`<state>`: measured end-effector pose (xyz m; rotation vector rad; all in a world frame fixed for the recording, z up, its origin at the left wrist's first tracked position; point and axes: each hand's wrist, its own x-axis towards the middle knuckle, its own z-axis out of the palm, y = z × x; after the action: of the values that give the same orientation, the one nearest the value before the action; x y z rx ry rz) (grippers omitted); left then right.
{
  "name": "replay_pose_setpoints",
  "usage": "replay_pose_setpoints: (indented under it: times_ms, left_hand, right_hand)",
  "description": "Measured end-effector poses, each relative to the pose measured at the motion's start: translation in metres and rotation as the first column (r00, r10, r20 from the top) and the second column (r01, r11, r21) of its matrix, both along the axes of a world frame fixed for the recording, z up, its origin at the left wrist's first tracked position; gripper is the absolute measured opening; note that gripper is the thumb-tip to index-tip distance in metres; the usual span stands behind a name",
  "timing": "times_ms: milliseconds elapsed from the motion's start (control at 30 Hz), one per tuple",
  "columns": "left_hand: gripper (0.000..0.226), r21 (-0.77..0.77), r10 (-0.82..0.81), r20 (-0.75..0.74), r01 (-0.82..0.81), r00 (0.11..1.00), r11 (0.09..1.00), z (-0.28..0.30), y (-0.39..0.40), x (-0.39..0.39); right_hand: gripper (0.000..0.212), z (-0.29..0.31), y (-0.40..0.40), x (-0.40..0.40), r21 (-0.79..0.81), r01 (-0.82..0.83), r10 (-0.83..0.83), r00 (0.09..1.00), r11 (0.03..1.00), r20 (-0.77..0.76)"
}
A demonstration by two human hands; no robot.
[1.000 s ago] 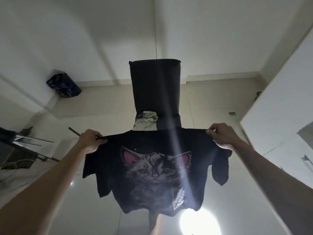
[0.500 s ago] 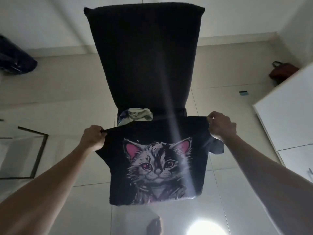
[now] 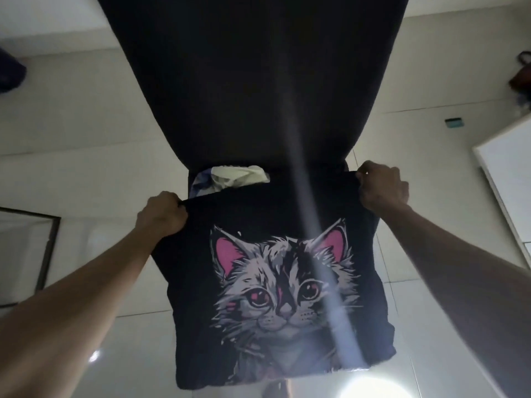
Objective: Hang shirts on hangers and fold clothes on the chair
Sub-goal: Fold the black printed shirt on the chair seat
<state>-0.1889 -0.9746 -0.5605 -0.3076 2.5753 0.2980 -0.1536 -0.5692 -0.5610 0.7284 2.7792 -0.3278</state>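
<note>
A black T-shirt (image 3: 275, 225) with a grey-and-pink cat print hangs spread out in front of me. My left hand (image 3: 162, 215) grips its top left corner, and my right hand (image 3: 382, 188) grips its top right corner. Both fists are curled round the cloth. Just behind the shirt stands a black chair (image 3: 253, 81) with a tall backrest. A crumpled white and blue garment (image 3: 232, 178) lies on the seat, partly hidden by the shirt's top edge. The seat itself is mostly covered from view.
Pale glossy floor tiles lie all around the chair. A dark-framed panel (image 3: 43, 254) sits at the left. A white cabinet (image 3: 505, 173) stands at the right, with a reddish bag (image 3: 521, 76) on the floor behind it. A dark bundle (image 3: 10, 76) lies at far left.
The chair has grown much larger in view as I moved closer and looked further down. The shirt stays held by both top corners, and its sleeves now lie tucked behind it.
</note>
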Motion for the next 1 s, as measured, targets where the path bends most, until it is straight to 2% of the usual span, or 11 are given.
replay_pose_setpoints:
  times_ms: [100, 200, 300, 400, 667, 833, 1000]
  left_hand:
    - [0.026, -0.027, -0.038, -0.052, 0.036, 0.998, 0.999, -0.021, 0.002, 0.007]
    - [0.033, 0.012, -0.03, -0.1, 0.032, 0.995, 0.999, -0.028, 0.003, 0.014]
    - [0.047, 0.051, -0.008, -0.13, 0.014, 0.992, 0.999, -0.023, 0.005, 0.029]
    - [0.052, 0.08, -0.017, -0.128, 0.027, 0.992, 0.996, -0.009, 0.007, 0.049]
    - [0.059, 0.113, -0.12, -0.071, 0.128, 0.99, 0.985, 0.031, -0.005, 0.116]
    - [0.052, 0.124, -0.28, -0.021, 0.281, 0.96, 0.952, 0.048, -0.027, 0.173]
    - [0.039, 0.127, -0.453, -0.013, 0.451, 0.891, 0.883, 0.053, -0.059, 0.223]
  right_hand:
    - [0.029, -0.02, -0.016, 0.005, -0.061, 0.02, -0.022, 0.999, 0.998, -0.033]
    - [0.043, -0.023, -0.027, 0.012, -0.129, 0.035, -0.045, 0.997, 0.991, -0.069]
    - [0.049, -0.016, -0.039, 0.029, -0.17, 0.035, -0.052, 0.994, 0.985, -0.097]
    - [0.052, 0.001, -0.054, 0.054, -0.214, 0.043, -0.067, 0.992, 0.976, -0.109]
    - [0.041, 0.049, -0.107, 0.163, -0.308, 0.087, -0.153, 0.969, 0.947, -0.196]
    - [0.043, 0.073, -0.166, 0.262, -0.411, 0.165, -0.265, 0.944, 0.897, -0.198]
    - [0.025, 0.068, -0.243, 0.34, -0.452, 0.211, -0.314, 0.935, 0.867, -0.165]
